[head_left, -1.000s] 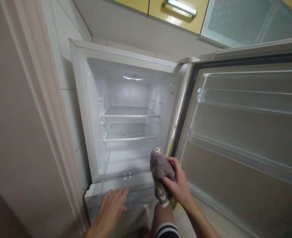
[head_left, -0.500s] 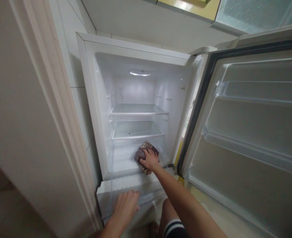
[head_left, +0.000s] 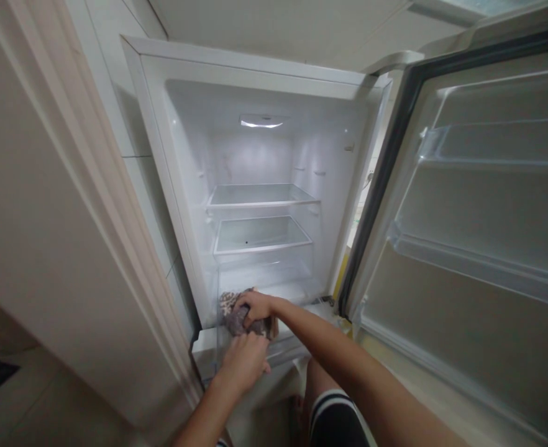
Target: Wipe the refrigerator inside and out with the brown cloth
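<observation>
A brown patterned cloth (head_left: 237,323) lies bunched at the left front of the clear pulled-out drawer (head_left: 289,352), low in the open fridge (head_left: 255,74). My right hand (head_left: 258,305) is closed over the cloth from above, its fingers curled into the folds. My left hand (head_left: 246,360) grips the drawer's front edge, right below the cloth, with its fingers bent over the rim and partly hidden.
Two glass shelves (head_left: 263,234) sit above the drawer, the lower one with a small dark spot. The fridge door (head_left: 479,205), with clear racks, stands open at right. A pale door frame (head_left: 101,186) is close on the left. My knee is below.
My right hand has moved the cloth left and toward me, from the drawer's right part to its left front. My left hand stays at the drawer front. The view has shifted slightly.
</observation>
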### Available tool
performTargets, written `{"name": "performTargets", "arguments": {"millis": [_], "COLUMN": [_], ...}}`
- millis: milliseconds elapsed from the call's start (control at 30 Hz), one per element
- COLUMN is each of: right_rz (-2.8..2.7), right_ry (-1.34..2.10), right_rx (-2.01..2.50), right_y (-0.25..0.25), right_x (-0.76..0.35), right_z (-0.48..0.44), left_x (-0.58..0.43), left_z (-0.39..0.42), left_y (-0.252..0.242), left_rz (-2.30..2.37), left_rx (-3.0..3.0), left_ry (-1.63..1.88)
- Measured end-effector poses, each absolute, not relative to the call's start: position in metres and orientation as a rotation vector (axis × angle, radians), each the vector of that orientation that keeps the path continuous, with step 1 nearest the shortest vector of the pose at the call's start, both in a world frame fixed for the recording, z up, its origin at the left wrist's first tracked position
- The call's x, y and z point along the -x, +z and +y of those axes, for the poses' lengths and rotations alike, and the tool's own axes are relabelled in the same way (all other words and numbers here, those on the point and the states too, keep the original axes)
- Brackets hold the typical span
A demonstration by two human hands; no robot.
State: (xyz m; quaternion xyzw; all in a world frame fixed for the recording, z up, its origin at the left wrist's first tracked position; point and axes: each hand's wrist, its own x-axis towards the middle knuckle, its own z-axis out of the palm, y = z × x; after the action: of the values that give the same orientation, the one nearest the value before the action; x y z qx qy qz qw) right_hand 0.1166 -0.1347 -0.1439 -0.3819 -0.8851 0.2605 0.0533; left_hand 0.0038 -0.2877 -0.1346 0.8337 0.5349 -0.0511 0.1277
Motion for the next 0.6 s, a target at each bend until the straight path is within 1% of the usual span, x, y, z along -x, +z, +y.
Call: {"name": "performTargets", "arguments": {"millis": [67, 133, 267, 367, 433, 600], "right_rz": [-2.71, -2.677, -2.455, -2.228, -2.126, -2.158], "right_ry": [0.899, 0.91, 0.659, 0.443, 0.368, 0.419], "right_rx": [1.157, 1.247, 1.555, 1.756, 1.817, 1.682], "right_y": [-0.144, -0.141, -0.135, -0.139, -0.144, -0.149], "right_x": [-0.162, -0.21, -0.271, -0.264, -0.241, -0.163], "right_z": [-0.131, -0.127, -0.124, -0.122, -0.117, -0.099], "left_x": [0.0, 0.002, -0.001, -0.007, -0.01, -0.012], "left_z": [-0.285, -0.285, -0.288, -0.29, -0.289, -0.287], "left_y": [-0.135, -0.139, -0.15, -0.158, -0.16, -0.156], "left_rz": [1.56, 1.565, 1.509, 1.456, 1.447, 1.459], "left_rx": [-2.426, -2.429, -2.473, -2.49, -2.492, -2.485], "left_ry": [-0.157, -0.165, -0.19, -0.213, -0.224, -0.241]}}
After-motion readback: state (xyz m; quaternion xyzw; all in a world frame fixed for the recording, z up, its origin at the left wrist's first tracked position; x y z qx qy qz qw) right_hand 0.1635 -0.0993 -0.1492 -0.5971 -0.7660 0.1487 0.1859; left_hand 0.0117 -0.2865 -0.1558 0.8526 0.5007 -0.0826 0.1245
